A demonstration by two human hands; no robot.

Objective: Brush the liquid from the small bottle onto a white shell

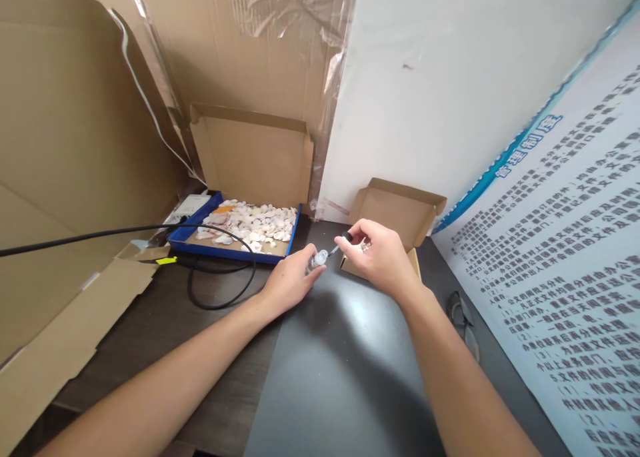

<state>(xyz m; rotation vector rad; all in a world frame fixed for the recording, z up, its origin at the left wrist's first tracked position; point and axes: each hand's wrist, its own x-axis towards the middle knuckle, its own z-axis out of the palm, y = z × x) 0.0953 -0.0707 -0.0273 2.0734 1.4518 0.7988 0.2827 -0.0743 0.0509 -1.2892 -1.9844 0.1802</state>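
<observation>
left hand point(287, 278): fingers closed round small clear bottle point(318, 260), seemingly steadying it | right hand point(379, 254): fingertips pinching black-capped applicator point(347, 236), stem angled towards bottle, likely for control | far left: blue tray point(225, 251) containing seashells point(265, 224) | right: open cardboard box point(395, 208) behind hand
</observation>
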